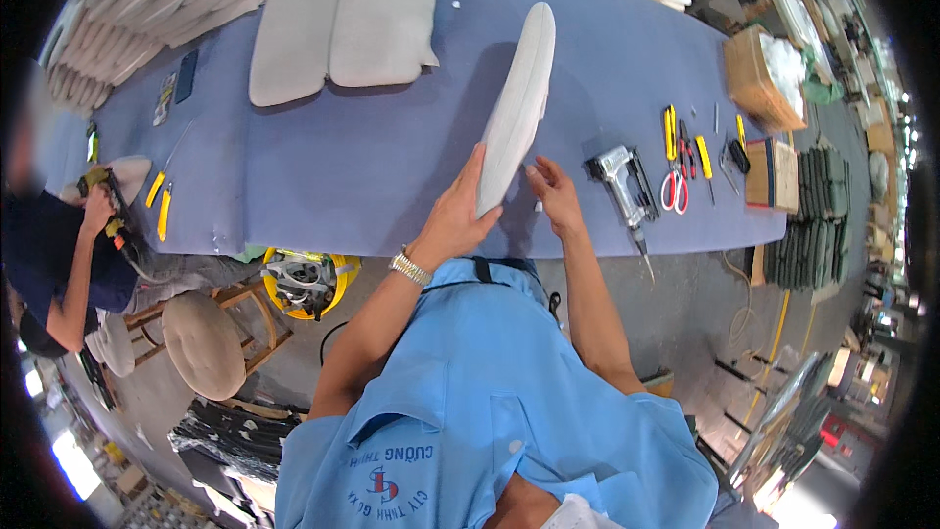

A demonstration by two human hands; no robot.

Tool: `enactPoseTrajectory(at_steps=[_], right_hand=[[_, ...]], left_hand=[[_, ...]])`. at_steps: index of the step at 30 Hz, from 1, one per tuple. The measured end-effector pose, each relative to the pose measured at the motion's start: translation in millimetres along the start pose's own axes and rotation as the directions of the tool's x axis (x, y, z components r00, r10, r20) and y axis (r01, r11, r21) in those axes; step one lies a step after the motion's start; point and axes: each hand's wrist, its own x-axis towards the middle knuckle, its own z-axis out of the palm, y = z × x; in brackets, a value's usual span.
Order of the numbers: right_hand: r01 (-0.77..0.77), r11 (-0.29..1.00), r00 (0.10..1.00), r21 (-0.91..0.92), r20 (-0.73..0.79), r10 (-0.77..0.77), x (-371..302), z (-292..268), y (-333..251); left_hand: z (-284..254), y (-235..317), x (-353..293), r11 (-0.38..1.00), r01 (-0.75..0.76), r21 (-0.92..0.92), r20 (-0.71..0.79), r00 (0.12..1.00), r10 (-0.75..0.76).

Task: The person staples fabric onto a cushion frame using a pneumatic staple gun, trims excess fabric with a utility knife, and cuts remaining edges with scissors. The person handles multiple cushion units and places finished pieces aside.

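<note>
My left hand [460, 212] grips the near end of a light grey upholstered cushion [517, 103], tilted up on its edge over the blue-covered table [372, 167]. The fingers lie along the cushion's side, with the thumb at its bottom corner. Just right of the cushion, my right hand [556, 198] is raised with its fingers loosely bent and apart, holding nothing that I can see. The cushion's far-side face is mostly turned from view. A pneumatic staple gun [623, 184] lies on the table to the right of my right hand.
Two grey cushions [357, 24] lie at the back, near a cushion stack [166, 0]. Red-handled scissors [675, 191], yellow-handled cutters [670, 132] and a cardboard box [759, 83] sit right. A yellow bucket [345, 286] stands below the table edge. At left, a co-worker's hand [98, 208] holds a tool.
</note>
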Motion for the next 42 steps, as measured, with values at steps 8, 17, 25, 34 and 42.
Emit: enactPoseTrajectory(at_steps=[8,17,25,34,42], right_hand=[[0.122,0.987,0.981,0.106,-0.162,-0.104,-16,12,-28],[0.601,0.518,0.677,-0.608,0.045,-0.734,-34,61,-157],[0.443,0.527,0.796,-0.725,0.048,-0.603,45,56,-161],[0.286,0.917,0.919,-0.279,-0.19,-0.345,142,32,-94],[0.147,0.981,0.907,0.126,-0.414,-0.083,104,-39,-42]], left_hand=[[2,-12,8,0.996,-0.007,0.092,0.11,0.994,-0.003],[2,0,14,0.996,-0.002,0.088,0.212,0.977,-0.017],[1,10,20,0.985,0.028,0.169,0.271,0.96,-0.074],[-24,-9,51,0.971,0.226,0.072,0.065,0.971,-0.231],[-142,-24,90,0.843,0.432,-0.319,0.165,0.902,-0.399]])
